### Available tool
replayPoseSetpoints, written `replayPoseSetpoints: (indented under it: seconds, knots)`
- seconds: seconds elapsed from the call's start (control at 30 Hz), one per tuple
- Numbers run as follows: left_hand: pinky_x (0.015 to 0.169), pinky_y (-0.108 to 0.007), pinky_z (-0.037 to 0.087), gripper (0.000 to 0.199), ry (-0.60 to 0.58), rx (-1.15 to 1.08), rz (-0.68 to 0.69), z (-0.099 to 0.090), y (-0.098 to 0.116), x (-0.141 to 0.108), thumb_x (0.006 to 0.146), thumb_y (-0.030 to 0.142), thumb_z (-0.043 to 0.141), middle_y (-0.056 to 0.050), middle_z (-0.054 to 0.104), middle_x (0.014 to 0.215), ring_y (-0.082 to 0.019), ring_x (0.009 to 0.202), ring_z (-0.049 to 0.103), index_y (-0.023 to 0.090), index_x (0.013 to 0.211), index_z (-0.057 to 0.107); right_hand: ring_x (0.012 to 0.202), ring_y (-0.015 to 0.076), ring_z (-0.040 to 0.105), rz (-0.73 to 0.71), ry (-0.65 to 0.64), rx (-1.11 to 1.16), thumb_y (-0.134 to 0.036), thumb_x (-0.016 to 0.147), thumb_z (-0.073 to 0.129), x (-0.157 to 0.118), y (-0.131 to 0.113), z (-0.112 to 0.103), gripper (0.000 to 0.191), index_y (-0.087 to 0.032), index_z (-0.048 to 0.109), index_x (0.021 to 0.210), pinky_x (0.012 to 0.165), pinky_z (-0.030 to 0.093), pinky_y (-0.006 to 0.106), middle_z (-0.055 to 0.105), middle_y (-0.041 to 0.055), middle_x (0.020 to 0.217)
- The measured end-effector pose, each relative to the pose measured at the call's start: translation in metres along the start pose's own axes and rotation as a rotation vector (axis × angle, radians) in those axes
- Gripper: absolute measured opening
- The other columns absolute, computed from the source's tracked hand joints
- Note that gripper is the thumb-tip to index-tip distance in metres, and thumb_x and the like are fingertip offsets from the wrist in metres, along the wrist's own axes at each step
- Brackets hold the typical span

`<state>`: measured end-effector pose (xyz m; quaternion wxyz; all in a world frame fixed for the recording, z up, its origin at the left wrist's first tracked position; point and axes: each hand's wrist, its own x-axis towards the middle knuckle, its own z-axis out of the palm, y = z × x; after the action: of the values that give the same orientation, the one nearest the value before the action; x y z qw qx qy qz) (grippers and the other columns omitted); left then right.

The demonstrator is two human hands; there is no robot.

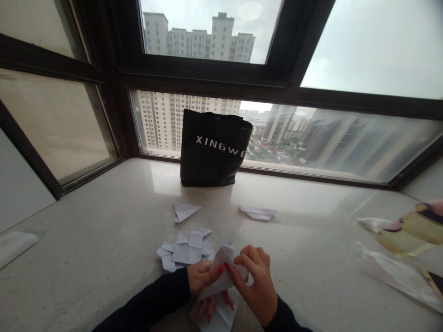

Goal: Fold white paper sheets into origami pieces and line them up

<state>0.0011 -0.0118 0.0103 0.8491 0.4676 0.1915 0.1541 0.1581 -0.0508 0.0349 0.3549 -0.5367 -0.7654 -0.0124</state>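
A folded piece of white paper [221, 281] is held up between my two hands above the pale countertop. My left hand [204, 281] grips it from the left, thumb on top and fingers underneath. On the right, my right hand [254, 281] pinches its edge between thumb and fingers. Below my left fingers lies another white paper sheet [224, 313], partly hidden. Just beyond my left hand, several folded paper pieces [187, 249] lie in an overlapping heap.
A folded paper triangle [186, 210] and a paper boat-like shape [258, 213] lie farther back. A black bag [214, 152] stands against the window. At the right are yellowish translucent items [408, 235] and crumpled white plastic [394, 272]; a white object [17, 244] sits at the left edge.
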Motion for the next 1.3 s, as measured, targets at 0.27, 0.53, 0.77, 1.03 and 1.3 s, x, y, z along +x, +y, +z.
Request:
replayPoseSetpoints:
  seconds: [0.27, 0.53, 0.77, 1.03, 1.3]
  knots:
    - [0.028, -0.014, 0.033, 0.041, -0.003, -0.007, 0.090, 0.002, -0.005, 0.002, 0.072, 0.045, 0.050, -0.007, 0.064, 0.070, -0.009, 0.036, 0.053, 0.011, 0.094, 0.047, 0.064, 0.0162, 0.045, 0.015, -0.007, 0.036, -0.021, 0.071, 0.052, -0.002, 0.004, 0.003, 0.011, -0.019, 0.048, 0.061, 0.062, 0.030, 0.030, 0.050, -0.0009, 0.064]
    - [0.021, -0.012, 0.024, 0.059, 0.145, -0.046, 0.113, 0.010, 0.001, -0.001, 0.072, 0.058, 0.036, -0.001, 0.052, 0.037, -0.005, 0.024, 0.041, 0.003, 0.072, 0.059, 0.066, 0.0165, 0.045, 0.069, 0.019, 0.077, -0.022, 0.073, 0.049, -0.001, 0.008, 0.005, 0.010, -0.019, 0.046, 0.063, 0.064, 0.031, 0.032, 0.050, -0.0005, 0.066]
    - [0.024, -0.013, 0.032, 0.036, 0.111, -0.073, 0.179, 0.013, -0.003, 0.004, 0.068, 0.045, 0.055, -0.005, 0.064, 0.063, -0.007, 0.031, 0.051, 0.012, 0.081, 0.050, 0.064, 0.0161, 0.046, 0.057, 0.005, 0.085, -0.024, 0.074, 0.048, 0.000, 0.008, 0.004, 0.013, -0.019, 0.047, 0.062, 0.063, 0.031, 0.031, 0.050, -0.0009, 0.064]
    - [0.026, -0.013, 0.032, 0.037, 0.223, 0.109, 0.209, 0.001, 0.015, -0.007, 0.067, 0.046, 0.055, -0.005, 0.065, 0.067, -0.006, 0.033, 0.051, 0.012, 0.082, 0.050, 0.072, 0.0180, 0.047, 0.136, 0.130, 0.249, -0.031, 0.078, 0.044, -0.001, 0.013, 0.008, 0.015, -0.020, 0.047, 0.088, 0.066, 0.037, 0.033, 0.050, 0.0029, 0.077]
    - [0.033, -0.018, 0.038, 0.033, 0.792, 0.190, 0.526, -0.051, 0.061, -0.038, 0.062, 0.043, 0.060, -0.005, 0.065, 0.062, -0.008, 0.038, 0.050, 0.012, 0.067, 0.050, 0.078, 0.0183, 0.050, -0.012, -0.210, 0.163, -0.028, 0.081, 0.042, 0.022, 0.018, 0.011, 0.014, -0.023, 0.054, 0.087, 0.071, 0.036, 0.034, 0.057, 0.0032, 0.081]
